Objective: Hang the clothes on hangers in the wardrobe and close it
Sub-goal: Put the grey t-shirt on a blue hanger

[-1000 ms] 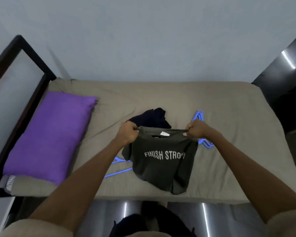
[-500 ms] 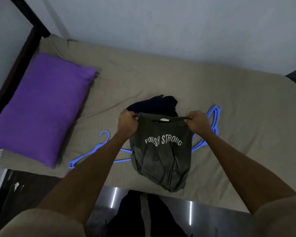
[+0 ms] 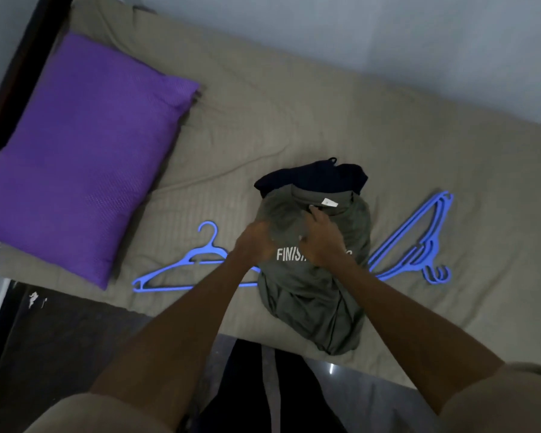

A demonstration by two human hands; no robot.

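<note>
We have both hands — left [image 3: 256, 242], right [image 3: 320, 242] — gripping the shirt [image 3: 313, 295] near its collar on the bed [image 3: 294, 120] (likely gathering it), a hanger [image 3: 181, 267] just left.

"FINIS" on grey T-shirt [image 3: 310, 295]

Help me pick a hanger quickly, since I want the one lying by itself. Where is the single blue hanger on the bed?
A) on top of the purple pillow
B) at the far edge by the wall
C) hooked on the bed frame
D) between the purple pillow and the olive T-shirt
D: the single blue hanger lies flat on the bed sheet, between the purple pillow and the olive T-shirt.
</note>
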